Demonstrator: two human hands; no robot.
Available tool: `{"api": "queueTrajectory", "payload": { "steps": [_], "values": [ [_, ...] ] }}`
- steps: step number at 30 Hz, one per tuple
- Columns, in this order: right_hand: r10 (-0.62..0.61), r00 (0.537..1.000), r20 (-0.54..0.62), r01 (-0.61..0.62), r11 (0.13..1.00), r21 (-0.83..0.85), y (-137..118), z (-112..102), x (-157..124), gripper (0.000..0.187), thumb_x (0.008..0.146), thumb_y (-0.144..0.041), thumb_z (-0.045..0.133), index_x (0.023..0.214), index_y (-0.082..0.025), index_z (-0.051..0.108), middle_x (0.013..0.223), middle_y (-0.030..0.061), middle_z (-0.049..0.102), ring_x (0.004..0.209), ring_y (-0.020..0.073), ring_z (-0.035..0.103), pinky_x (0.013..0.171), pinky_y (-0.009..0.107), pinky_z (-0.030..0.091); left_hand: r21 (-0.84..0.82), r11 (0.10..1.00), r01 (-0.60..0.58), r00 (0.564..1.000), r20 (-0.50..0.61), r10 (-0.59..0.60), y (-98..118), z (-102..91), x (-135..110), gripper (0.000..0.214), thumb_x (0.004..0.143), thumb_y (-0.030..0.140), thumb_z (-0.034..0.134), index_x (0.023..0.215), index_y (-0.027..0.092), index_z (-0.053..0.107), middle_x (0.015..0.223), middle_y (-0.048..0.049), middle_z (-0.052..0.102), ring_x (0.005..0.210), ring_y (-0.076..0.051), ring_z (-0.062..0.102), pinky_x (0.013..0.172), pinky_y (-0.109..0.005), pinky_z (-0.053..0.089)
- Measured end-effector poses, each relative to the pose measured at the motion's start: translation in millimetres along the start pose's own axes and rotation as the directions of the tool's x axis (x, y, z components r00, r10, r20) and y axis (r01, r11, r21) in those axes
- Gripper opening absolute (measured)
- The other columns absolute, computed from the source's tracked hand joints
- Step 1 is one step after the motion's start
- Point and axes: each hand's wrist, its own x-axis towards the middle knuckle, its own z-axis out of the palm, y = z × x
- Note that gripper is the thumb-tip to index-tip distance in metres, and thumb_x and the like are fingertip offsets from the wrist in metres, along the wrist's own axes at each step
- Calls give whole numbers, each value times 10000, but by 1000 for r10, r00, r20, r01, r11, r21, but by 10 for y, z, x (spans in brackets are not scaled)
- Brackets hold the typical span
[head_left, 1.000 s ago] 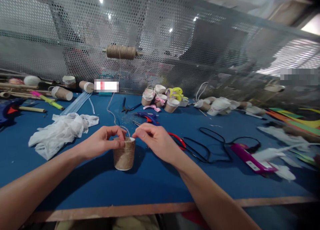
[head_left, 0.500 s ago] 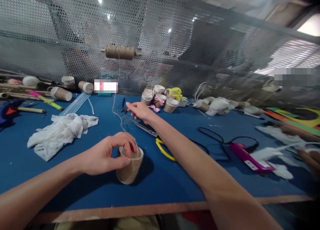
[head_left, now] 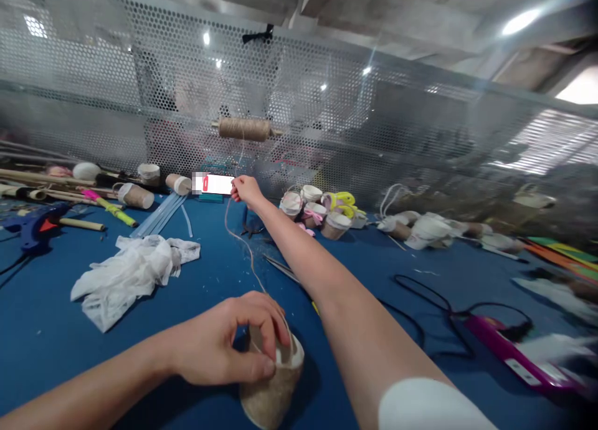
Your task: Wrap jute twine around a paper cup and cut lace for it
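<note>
My left hand (head_left: 228, 346) grips the rim of a twine-wrapped paper cup (head_left: 271, 392) that stands tilted on the blue table (head_left: 56, 330) near its front edge. My right hand (head_left: 245, 190) is stretched far forward and pinches a strand of twine (head_left: 243, 246). The strand runs from the cup up through my fingers to the twine spool (head_left: 243, 129) mounted on the perforated metal screen (head_left: 327, 106).
A crumpled white plastic sheet (head_left: 131, 274) lies to the left. A blue glue gun (head_left: 32, 227), sticks and paper cups (head_left: 135, 196) line the back left. More decorated cups (head_left: 322, 215) stand at the back centre. Scissors (head_left: 284, 268), a black cable (head_left: 434, 305) and a pink tool (head_left: 514, 358) lie to the right.
My right hand left the cup and reached forward and up along the twine toward the spool. The cup has tipped under my left hand. The view tilted upward.
</note>
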Motion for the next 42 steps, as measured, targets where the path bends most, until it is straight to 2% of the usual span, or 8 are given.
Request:
{"api": "queueTrajectory", "payload": {
  "steps": [11, 16, 19, 22, 25, 30, 37, 42],
  "values": [
    [-197, 909, 366, 337, 865, -372, 117, 475, -1230, 180, 832, -218, 563, 997, -187, 628, 1012, 47, 645, 934, 188, 596, 815, 343, 457, -165, 982, 90, 996, 19, -88, -41, -62, -32, 105, 757, 170, 602, 676, 155, 537, 958, -73, 600, 1080, -231, 505, 947, -363, 353],
    [-244, 954, 175, 291, 898, -331, 131, 54, -1480, 299, 841, -219, 524, 1122, -148, 594, 1032, 91, 665, 923, 179, 599, 747, 251, 429, -182, 975, 129, 987, -74, -145, -109, -119, -36, 152, 749, 266, 633, 673, 159, 557, 973, -82, 599, 1154, -250, 448, 971, -381, 330],
    [-226, 974, -13, 212, 932, -295, 147, -263, -1754, 366, 930, -282, 320, 945, -91, 633, 914, 112, 668, 752, 142, 598, 633, 237, 423, -185, 970, 158, 973, -138, -185, -160, -133, -21, 167, 731, 290, 650, 673, 158, 567, 972, -79, 598, 1149, -247, 445, 980, -380, 312],
    [-235, 971, -43, 228, 965, -129, 175, -415, -2149, 482, 920, -413, 303, 697, -124, 618, 612, 27, 608, 508, 90, 503, 496, 206, 380, -214, 960, 181, 954, -197, -224, -193, -118, -3, 187, 721, 302, 654, 664, 151, 559, 1001, -78, 581, 1070, -234, 484, 936, -366, 343],
    [-189, 980, -56, 182, 976, -118, 302, -455, -2377, 410, 900, -398, 361, 702, -150, 620, 619, 8, 606, 541, 97, 513, 512, 201, 382, -208, 958, 198, 941, -234, -245, -208, -102, 2, 207, 714, 319, 655, 651, 149, 554, 981, -74, 575, 1025, -226, 499, 909, -355, 353],
    [74, 973, -220, -168, 877, -451, 768, -507, -2183, 250, 862, -210, 408, 849, -131, 645, 869, 102, 658, 793, 187, 591, 677, 263, 407, -171, 964, 205, 917, -311, -250, -247, -138, -23, 207, 702, 315, 665, 657, 156, 541, 1031, -86, 591, 1123, -249, 462, 948, -363, 312],
    [125, 964, -235, -239, 796, -556, 999, -501, -1948, 353, 842, -326, 510, 1080, -75, 581, 1118, 208, 543, 1092, 290, 485, 882, 389, 388, -146, 959, 244, 928, -251, -274, -289, -187, -47, 182, 760, 300, 614, 685, 151, 540, 1294, -118, 490, 1248, -284, 378, 957, -385, 317],
    [269, 955, -127, -295, 801, -521, 1117, -509, -1635, 290, 870, -315, 515, 1107, -151, 545, 1118, 89, 562, 952, 199, 569, 803, 399, 477, -149, 957, 247, 931, -236, -277, -289, -193, -53, 171, 767, 281, 614, 687, 151, 537, 1328, -112, 467, 1251, -289, 380, 955, -389, 323]
  ]
}}
